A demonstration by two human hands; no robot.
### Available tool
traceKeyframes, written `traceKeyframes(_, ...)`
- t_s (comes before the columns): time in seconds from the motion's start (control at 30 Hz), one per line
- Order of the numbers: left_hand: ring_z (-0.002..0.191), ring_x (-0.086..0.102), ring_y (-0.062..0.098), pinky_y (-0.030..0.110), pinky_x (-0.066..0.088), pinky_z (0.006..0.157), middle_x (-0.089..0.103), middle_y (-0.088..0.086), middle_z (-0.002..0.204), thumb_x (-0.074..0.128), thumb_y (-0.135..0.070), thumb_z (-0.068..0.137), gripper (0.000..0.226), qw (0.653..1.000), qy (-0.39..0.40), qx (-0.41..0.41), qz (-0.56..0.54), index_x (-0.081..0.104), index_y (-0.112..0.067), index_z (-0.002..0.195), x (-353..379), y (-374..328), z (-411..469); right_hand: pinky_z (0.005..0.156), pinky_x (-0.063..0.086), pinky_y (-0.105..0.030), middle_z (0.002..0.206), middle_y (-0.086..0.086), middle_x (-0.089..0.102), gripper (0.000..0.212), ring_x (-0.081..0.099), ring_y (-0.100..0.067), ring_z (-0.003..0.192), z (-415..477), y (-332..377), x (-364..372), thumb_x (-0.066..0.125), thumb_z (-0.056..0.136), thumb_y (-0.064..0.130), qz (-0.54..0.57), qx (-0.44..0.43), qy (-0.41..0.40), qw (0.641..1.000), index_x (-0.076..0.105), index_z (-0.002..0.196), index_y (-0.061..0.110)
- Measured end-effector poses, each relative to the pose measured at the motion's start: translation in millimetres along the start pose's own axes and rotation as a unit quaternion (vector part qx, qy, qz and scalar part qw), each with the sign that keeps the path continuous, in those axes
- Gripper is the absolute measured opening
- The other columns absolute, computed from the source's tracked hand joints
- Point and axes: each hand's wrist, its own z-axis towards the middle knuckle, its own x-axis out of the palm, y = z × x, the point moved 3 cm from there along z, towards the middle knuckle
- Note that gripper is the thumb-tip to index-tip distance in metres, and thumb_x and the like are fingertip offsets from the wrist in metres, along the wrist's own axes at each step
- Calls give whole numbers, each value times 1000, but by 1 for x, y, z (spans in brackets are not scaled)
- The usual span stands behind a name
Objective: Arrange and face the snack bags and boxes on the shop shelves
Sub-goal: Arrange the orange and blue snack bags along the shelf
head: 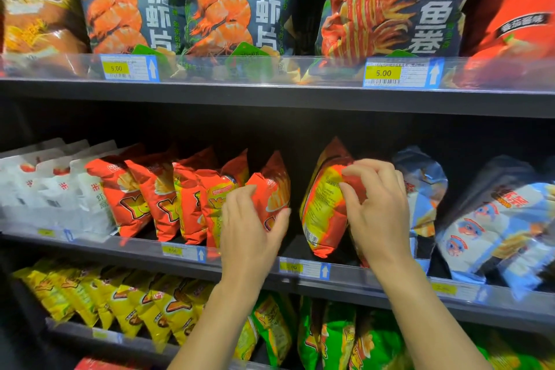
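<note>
- Red-and-yellow snack bag [322,204] on the middle shelf [345,278] is what I'm working on: it stands upright but turned back-out, so I see the printed yellow panel and a barcode near its bottom corner instead of the front.
- My right hand [377,207] is closed on that bag's right edge, thumb and fingertips [350,173] pinching the film near the top. I'd keep the pinch light (the bag is puffy and crinkly, so it will likely dent or slip if squeezed) and rotate it about its base until the front faces out.
- My left hand [255,228] is cupped around the nearest red bag [270,189] of the row, palm against its face, fingers curled on the lower edge. I judge it is steadying that bag; I'd hold it there so the row doesn't topple into the gap.
- That gap between the two bags is dark and bare, so I'd slide the turned bag left to close it up, flush with the shelf lip.
- Further left, the red row [168,192] leans rightward, overlapping (it wants straightening too).
- White bags [60,186] sit at the far left, blue-and-white bags [486,219] slump to the right of my right hand.
- Above, large shrimp-chip bags [132,3] stand behind price tags [383,73]; below, yellow bags [120,300] and green bags [339,336].
</note>
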Motion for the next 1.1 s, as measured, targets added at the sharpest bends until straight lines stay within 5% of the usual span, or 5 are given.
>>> traceKeyframes(0.27, 148, 31, 5, 32, 34, 122, 32, -14, 159, 78, -66, 79, 103, 982, 150, 66, -99, 25, -29, 159, 7, -41, -22, 90, 35, -4, 115, 6, 58, 19, 51, -13, 111, -4, 43, -19, 74, 95, 22, 82, -3, 11, 997, 74, 114, 25)
traceKeyframes(0.47, 129, 53, 0, 28, 48, 107, 54, -21, 138, 84, -34, 84, 78, 973, 123, -15, -196, 41, -36, 148, -9, -32, -25, 91, 56, -37, 132, 9, 59, 42, 60, -21, 118, -15, 59, -22, 70, 97, 22, 207, -50, 26, 977, 66, 138, 26)
traceKeyframes(0.7, 104, 71, -2, 29, 59, 93, 73, -23, 114, 83, -20, 89, 49, 911, 145, -166, -347, 59, -36, 129, -29, -11, -21, 88, 48, -7, 129, 13, 65, 37, 64, -8, 119, -25, 40, -16, 75, 94, 23, 274, 128, 84, 949, 64, 128, 32)
traceKeyframes(0.87, 108, 76, 27, 48, 62, 91, 78, 5, 119, 79, -26, 87, 46, 810, 200, -255, -490, 63, -25, 129, -35, -9, -22, 88, 58, -26, 133, 4, 69, 78, 69, -9, 117, -37, 30, 9, 73, 75, 60, 384, 302, 269, 830, 54, 143, 25)
traceKeyframes(1.1, 114, 74, 27, 43, 64, 90, 76, 5, 126, 71, -43, 92, 52, 771, 263, -272, -512, 61, -24, 139, -42, -10, -22, 100, 56, -51, 118, -10, 77, 52, 75, -30, 109, -51, 30, 13, 67, 88, 45, 483, 354, 305, 741, 64, 131, 16)
